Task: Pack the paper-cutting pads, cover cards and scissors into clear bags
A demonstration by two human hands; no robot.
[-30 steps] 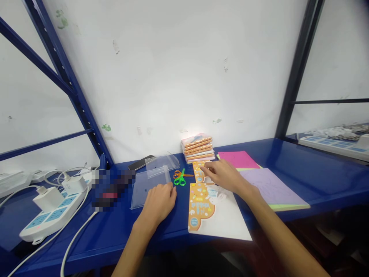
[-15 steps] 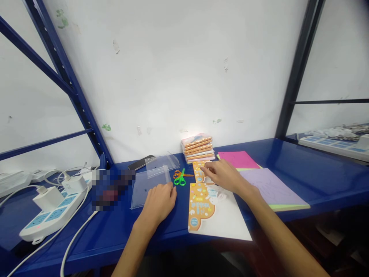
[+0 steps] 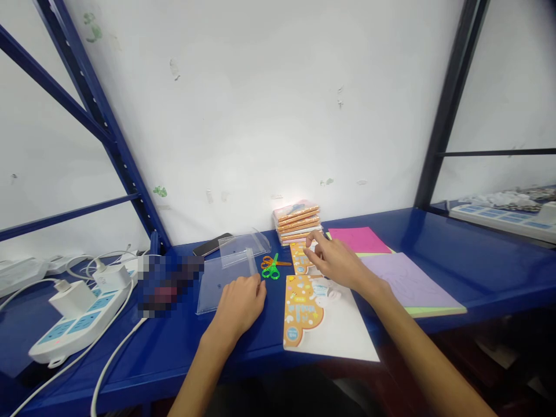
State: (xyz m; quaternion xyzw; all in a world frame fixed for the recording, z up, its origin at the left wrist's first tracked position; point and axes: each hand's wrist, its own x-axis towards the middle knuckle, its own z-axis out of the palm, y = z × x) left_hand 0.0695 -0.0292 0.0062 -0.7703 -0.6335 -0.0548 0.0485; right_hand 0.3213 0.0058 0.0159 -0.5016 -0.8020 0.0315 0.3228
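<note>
My left hand [image 3: 242, 300] rests palm down on the blue table, its fingers over the near right edge of a clear plastic pouch [image 3: 223, 275]. Above a small orange card [image 3: 299, 260] my right hand [image 3: 332, 255] hovers, fingers bent and apart, with nothing seen between them. A larger orange and white sheet [image 3: 339, 327] with a cartoon print lies nearer the table's front edge. Green scissors [image 3: 271, 271] and orange scissors [image 3: 283, 264] overlap between my hands. Behind them stands a stack of orange-edged packets [image 3: 299, 223].
Purple paper [image 3: 410, 284] and pink paper [image 3: 358, 240] lie on the right. A black phone [image 3: 212, 245] is behind the pouch. On the left are a white power strip [image 3: 82, 315] with cables and a blurred patch. Blue shelf posts rise at both sides.
My right hand's index finger has lifted and spread from the thumb, above the small orange card. My left hand has not visibly moved.
</note>
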